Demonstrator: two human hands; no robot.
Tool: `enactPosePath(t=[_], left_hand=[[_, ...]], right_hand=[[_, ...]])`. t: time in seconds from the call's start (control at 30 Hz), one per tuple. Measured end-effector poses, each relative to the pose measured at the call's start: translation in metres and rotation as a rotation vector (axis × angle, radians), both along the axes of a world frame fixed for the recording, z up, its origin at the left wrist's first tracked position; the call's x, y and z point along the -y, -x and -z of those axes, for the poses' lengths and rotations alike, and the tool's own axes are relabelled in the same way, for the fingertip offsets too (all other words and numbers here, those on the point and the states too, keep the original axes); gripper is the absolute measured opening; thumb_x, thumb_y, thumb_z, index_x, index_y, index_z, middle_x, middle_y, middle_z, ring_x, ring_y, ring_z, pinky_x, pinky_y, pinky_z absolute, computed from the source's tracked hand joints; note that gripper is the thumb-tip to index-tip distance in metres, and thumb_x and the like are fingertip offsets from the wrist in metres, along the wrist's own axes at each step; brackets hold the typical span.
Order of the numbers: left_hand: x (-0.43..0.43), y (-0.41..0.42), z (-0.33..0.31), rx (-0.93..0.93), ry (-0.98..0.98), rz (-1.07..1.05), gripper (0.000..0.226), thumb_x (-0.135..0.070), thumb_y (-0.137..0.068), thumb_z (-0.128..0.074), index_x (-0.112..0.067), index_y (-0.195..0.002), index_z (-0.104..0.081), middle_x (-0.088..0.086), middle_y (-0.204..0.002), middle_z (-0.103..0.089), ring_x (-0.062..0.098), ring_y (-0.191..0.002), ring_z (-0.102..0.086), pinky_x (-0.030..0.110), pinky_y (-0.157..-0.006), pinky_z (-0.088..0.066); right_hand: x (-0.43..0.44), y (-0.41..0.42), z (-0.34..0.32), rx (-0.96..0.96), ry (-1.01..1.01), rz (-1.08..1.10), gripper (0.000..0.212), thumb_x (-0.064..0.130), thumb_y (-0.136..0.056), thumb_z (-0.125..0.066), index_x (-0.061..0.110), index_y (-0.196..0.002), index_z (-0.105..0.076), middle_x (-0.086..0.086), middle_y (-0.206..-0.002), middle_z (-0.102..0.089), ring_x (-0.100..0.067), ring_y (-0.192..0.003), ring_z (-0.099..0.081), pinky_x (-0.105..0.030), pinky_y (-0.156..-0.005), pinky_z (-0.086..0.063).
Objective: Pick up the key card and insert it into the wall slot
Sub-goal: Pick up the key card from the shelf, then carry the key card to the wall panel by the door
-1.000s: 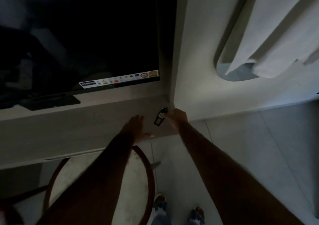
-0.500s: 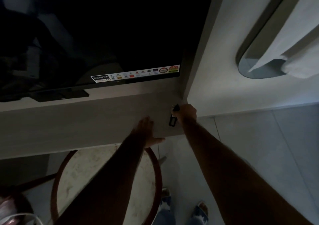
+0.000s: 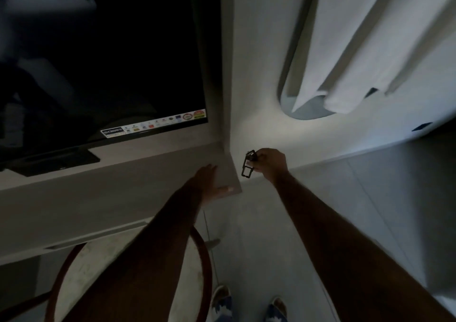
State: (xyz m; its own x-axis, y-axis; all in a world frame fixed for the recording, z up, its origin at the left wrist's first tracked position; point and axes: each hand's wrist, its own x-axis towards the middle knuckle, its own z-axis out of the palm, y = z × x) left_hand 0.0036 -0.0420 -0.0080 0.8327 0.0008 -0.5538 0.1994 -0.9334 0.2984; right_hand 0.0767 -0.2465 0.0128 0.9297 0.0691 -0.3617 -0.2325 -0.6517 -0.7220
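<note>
I have the key card (image 3: 247,166) pinched in my right hand (image 3: 270,164), fingers curled shut around its upper end, so the dark tag hangs down just off the corner of the shelf (image 3: 229,171) and clear of the pale wall (image 3: 259,114) behind it. My left hand (image 3: 209,182) lies flat and open on the shelf's top near that same corner, holding nothing, thumb out along the edge. The room is dim, and I cannot make out any wall slot from here; it may sit outside what I can see.

That is my main worry. In this light I could hunt for the slot by feel and scrape the card's edge against the wall or miss the opening. My grip is only on one end, and the card looks small and dangles from what seems a ring or clip, so it may swing or twist as I move, arriving at the slot turned the wrong way. A loose pinch could also let it slip; it would drop to the tiled floor (image 3: 259,235) near my feet, or behind the round chair (image 3: 202,252) under my left arm, where it would be hard to find in the gloom. I judge I need to firm my hold and steady the card before carrying it onward
</note>
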Motion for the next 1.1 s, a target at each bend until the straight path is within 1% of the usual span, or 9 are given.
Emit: enactPosePath(t=[0.13, 0.23, 0.3, 0.4, 0.5, 0.67, 0.83, 0.97, 1.1], left_hand=[[0.040, -0.012, -0.040, 0.153, 0.089, 0.087, 0.104, -0.067, -0.085, -0.059, -0.013, -0.160, -0.011, 0.011, -0.169, -0.010, 0.028, -0.156, -0.010, 0.044, -0.125, -0.016], [0.075, -0.019, -0.069, 0.218, 0.114, 0.171, 0.105, -0.072, -0.086, -0.053, -0.015, -0.161, -0.006, 0.010, -0.170, -0.004, 0.025, -0.157, -0.005, 0.045, -0.126, -0.013], [0.097, -0.023, -0.091, 0.263, 0.127, 0.208, 0.104, -0.072, -0.087, -0.051, -0.015, -0.161, -0.005, 0.009, -0.170, -0.003, 0.024, -0.157, -0.004, 0.045, -0.127, -0.012], [0.134, -0.028, -0.127, 0.342, 0.148, 0.268, 0.102, -0.069, -0.088, -0.053, -0.016, -0.161, -0.005, 0.007, -0.170, -0.006, 0.023, -0.157, -0.006, 0.043, -0.126, -0.013], [0.174, -0.035, -0.165, 0.437, 0.175, 0.333, 0.101, -0.064, -0.090, -0.055, -0.013, -0.161, -0.006, 0.007, -0.170, -0.010, 0.023, -0.156, -0.012, 0.042, -0.126, -0.015], [0.253, -0.041, -0.221, 0.556, 0.208, 0.449, 0.098, -0.064, -0.091, -0.055, -0.014, -0.161, -0.008, 0.006, -0.170, -0.013, 0.020, -0.155, -0.013, 0.039, -0.125, -0.016], [0.326, -0.046, -0.267, 0.628, 0.227, 0.499, 0.101, -0.068, -0.088, -0.054, -0.018, -0.161, -0.006, 0.005, -0.170, -0.008, 0.018, -0.157, -0.007, 0.044, -0.126, -0.015], [0.375, -0.055, -0.300, 0.698, 0.217, 0.542, 0.100, -0.068, -0.088, -0.053, -0.019, -0.161, -0.006, 0.005, -0.170, -0.007, 0.017, -0.157, -0.006, 0.041, -0.126, -0.014], [0.415, -0.071, -0.326, 0.752, 0.215, 0.610, 0.099, -0.068, -0.089, -0.053, -0.015, -0.161, -0.010, 0.006, -0.170, -0.008, 0.018, -0.156, -0.007, 0.038, -0.124, -0.012]], right_hand=[[0.056, 0.010, -0.040, 0.087, -0.007, 0.071, 0.018, 0.029, -0.073, -0.077, 0.017, -0.085, -0.073, -0.003, -0.081, -0.073, -0.022, -0.081, -0.070, -0.042, -0.084, -0.059], [0.098, 0.015, -0.069, 0.182, -0.039, 0.150, 0.022, 0.015, -0.069, -0.083, 0.002, -0.084, -0.073, -0.020, -0.082, -0.073, -0.037, -0.088, -0.071, -0.053, -0.087, -0.055], [0.125, 0.019, -0.091, 0.225, -0.028, 0.172, 0.024, 0.013, -0.069, -0.083, -0.001, -0.086, -0.073, -0.025, -0.086, -0.072, -0.040, -0.090, -0.070, -0.055, -0.088, -0.054], [0.171, 0.024, -0.124, 0.285, -0.054, 0.222, 0.018, 0.012, -0.070, -0.083, 0.003, -0.084, -0.074, -0.019, -0.084, -0.073, -0.038, -0.090, -0.070, -0.054, -0.088, -0.055], [0.218, 0.033, -0.158, 0.329, -0.025, 0.209, 0.008, 0.020, -0.074, -0.079, 0.024, -0.077, -0.073, -0.003, -0.080, -0.074, -0.024, -0.082, -0.072, -0.048, -0.084, -0.058], [0.293, 0.048, -0.215, 0.462, -0.058, 0.272, 0.020, 0.008, -0.063, -0.086, 0.013, -0.079, -0.075, -0.016, -0.082, -0.076, -0.032, -0.085, -0.073, -0.052, -0.083, -0.059], [0.357, 0.056, -0.278, 0.554, -0.049, 0.275, 0.022, 0.004, -0.066, -0.084, 0.005, -0.087, -0.075, -0.015, -0.083, -0.076, -0.020, -0.075, -0.069, -0.044, -0.080, -0.061], [0.405, 0.062, -0.314, 0.622, -0.038, 0.300, 0.024, 0.004, -0.069, -0.083, 0.001, -0.091, -0.074, -0.004, -0.073, -0.071, -0.008, -0.066, -0.067, -0.022, -0.068, -0.060], [0.443, 0.063, -0.339, 0.655, -0.003, 0.359, 0.024, 0.006, -0.070, -0.083, 0.002, -0.092, -0.075, -0.005, -0.075, -0.072, 0.000, -0.058, -0.065, -0.007, -0.054, -0.051]])
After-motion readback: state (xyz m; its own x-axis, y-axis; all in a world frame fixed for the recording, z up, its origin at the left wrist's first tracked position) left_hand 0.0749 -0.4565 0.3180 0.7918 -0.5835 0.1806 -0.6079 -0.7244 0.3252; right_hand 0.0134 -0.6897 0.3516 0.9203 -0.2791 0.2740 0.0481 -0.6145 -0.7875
